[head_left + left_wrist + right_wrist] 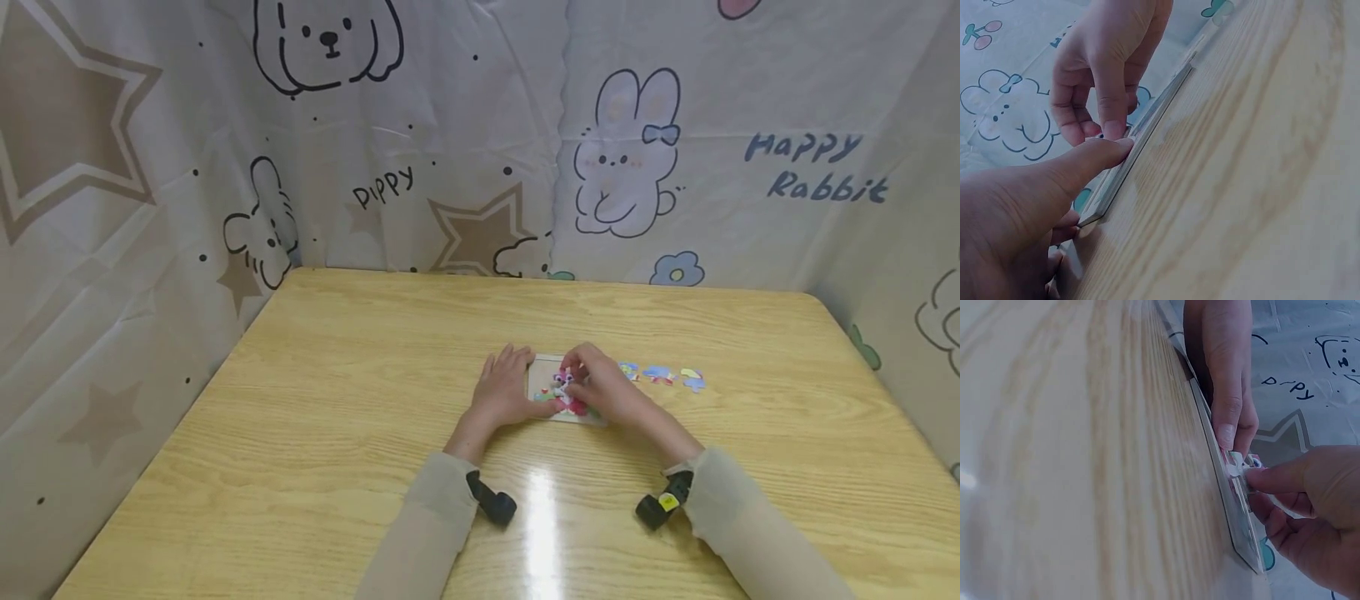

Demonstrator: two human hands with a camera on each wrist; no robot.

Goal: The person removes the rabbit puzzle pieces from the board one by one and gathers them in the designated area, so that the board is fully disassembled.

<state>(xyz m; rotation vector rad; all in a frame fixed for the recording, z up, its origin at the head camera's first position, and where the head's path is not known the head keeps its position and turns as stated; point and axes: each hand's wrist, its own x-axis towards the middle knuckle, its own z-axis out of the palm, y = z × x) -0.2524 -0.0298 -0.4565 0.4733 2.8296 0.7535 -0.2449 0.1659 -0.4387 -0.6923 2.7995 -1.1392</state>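
A small jigsaw puzzle board point(542, 375) with a pale frame lies on the table, with pink, white and green pieces in its lower part. My left hand point(504, 390) rests along the board's left side, fingers extended. Its straight thumb point(1107, 150) presses over the near edge, touching the pieces there. Over the board's right half, my right hand point(603, 385) pinches a small puzzle piece point(1235, 467) between thumb and fingers. That piece is tilted up from the board and partly hidden by the fingertips.
Several loose puzzle pieces point(660, 375), mostly blue, lie in a row to the right of the board. The wooden table point(337, 375) reaches back to a printed curtain point(480, 142). Each wrist wears a dark camera strap.
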